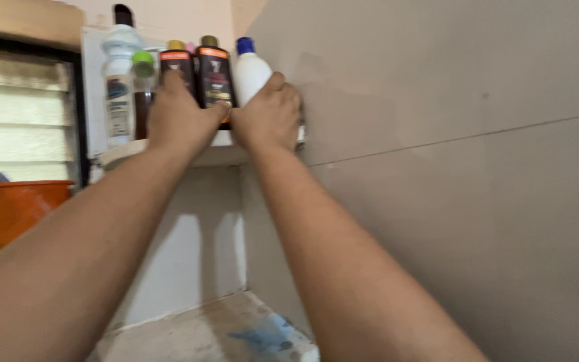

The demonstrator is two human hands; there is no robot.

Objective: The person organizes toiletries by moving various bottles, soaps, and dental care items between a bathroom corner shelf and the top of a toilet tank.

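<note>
Head view: reaching up to the corner shelf (216, 155), right hand (267, 115) closing round the white bottle (250, 74) by the wall, left hand (179, 115) wrapping a dark orange-banded bottle (177, 70). Probably mid-grasp; lifting next, needing steadiness beside crowded neighbours.

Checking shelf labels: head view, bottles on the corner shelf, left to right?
Clear bottle with white cap → green-capped bottle → dark bottle behind the left hand → dark bottle between the hands → white bottle with blue cap, gripped by the right hand.
</note>
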